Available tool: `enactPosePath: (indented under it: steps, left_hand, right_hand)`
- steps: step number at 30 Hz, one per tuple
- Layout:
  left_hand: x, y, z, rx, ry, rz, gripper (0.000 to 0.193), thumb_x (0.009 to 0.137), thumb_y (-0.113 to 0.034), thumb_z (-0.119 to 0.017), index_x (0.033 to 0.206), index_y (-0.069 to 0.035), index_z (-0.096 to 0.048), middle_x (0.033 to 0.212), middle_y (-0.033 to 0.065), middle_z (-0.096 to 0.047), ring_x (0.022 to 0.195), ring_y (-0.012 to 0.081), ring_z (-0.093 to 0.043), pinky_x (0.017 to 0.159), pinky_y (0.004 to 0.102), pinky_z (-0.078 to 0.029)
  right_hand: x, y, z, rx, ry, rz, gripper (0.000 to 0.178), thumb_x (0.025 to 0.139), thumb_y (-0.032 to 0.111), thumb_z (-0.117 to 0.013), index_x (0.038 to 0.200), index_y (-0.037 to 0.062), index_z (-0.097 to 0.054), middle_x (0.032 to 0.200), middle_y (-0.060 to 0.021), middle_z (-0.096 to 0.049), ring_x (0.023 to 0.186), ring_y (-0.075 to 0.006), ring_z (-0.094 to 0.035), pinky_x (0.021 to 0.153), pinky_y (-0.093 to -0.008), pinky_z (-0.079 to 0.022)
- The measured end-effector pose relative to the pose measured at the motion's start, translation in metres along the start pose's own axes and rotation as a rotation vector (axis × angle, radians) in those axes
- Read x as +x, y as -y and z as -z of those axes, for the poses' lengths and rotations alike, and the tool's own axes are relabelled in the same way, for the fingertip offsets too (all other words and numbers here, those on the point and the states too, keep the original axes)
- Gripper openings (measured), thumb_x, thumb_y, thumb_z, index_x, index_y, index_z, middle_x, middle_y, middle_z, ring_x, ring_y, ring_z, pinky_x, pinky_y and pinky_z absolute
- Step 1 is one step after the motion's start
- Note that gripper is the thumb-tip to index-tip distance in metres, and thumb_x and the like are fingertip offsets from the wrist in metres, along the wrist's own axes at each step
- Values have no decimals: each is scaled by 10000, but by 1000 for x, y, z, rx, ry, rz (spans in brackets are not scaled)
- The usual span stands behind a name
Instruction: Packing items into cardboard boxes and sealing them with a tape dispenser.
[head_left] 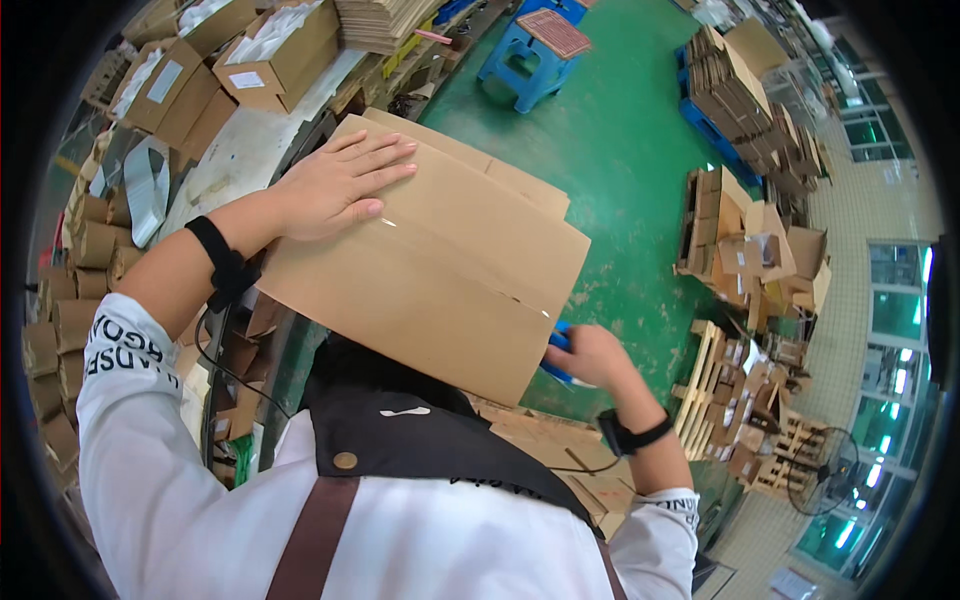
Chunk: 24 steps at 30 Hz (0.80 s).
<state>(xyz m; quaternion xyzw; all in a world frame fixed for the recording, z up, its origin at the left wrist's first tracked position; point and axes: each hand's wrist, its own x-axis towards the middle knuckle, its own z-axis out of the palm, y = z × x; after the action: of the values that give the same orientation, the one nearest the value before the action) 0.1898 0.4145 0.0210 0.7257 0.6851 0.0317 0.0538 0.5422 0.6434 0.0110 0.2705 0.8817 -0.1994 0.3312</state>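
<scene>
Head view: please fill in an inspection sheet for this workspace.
Surface: pale workbench at left, partly covered.
Job's things: flat brown cardboard box, taped along its seam; blue tool, probably a tape dispenser, at its lower right edge.
Clutter: open cartons and cardboard rolls on the left.
Hands: left hand pressed flat on the box; right hand gripping the blue tool.
Cables: thin black cable below the left wrist strap.
Surroundings: green floor, blue stool, cardboard stacks, floor fan.
</scene>
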Motion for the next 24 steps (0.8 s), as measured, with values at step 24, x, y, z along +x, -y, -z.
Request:
enactPosePath:
  steps: [24]
  left_hand:
    - [-111, 26, -44, -1778, -709, 708, 742, 938, -624, -307, 1358, -16, -365, 1274, 125, -534, 1160, 251, -516, 944, 257, -394]
  right_hand:
    - [-81, 86, -118, 750, -968, -94, 237, 941, 220, -552, 946, -17, -529, 731, -74, -564, 672, -136, -513, 607, -287, -431]
